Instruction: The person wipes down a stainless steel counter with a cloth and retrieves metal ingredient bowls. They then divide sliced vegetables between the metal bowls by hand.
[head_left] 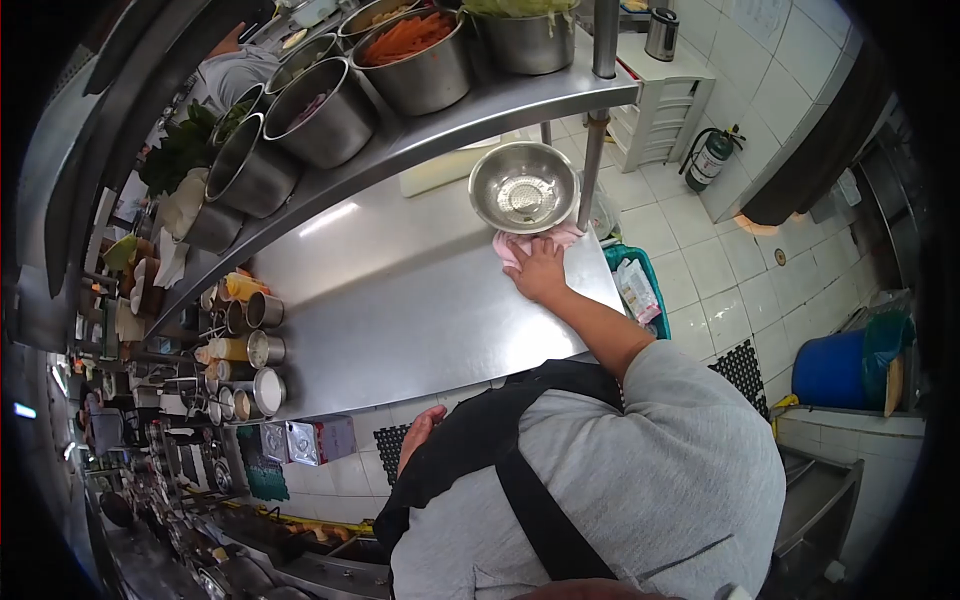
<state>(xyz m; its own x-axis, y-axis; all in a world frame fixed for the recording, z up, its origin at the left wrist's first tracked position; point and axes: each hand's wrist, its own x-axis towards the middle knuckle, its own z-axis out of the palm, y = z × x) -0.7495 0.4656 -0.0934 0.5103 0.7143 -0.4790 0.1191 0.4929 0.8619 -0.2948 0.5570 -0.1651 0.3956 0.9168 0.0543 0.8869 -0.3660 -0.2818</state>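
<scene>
My right hand (540, 270) presses down on a pink cloth (507, 248) at the right end of the steel table (400, 290), fingers over the fabric. Just beyond it, a round metal bowl (525, 188) stands on the table, its shiny bottom visible. My left hand (421, 436) hangs by the apron in front of the table's near edge. It appears to hold nothing, with its fingers loosely extended; part of it is hidden by the apron.
Above the table, a steel shelf (440, 135) carries several metal containers, one with shredded orange vegetable (405, 38). A pale cutting board (450, 170) lies behind the bowl. Sauce pots (268, 391) line the left end. A green bin (655, 285) stands at the right.
</scene>
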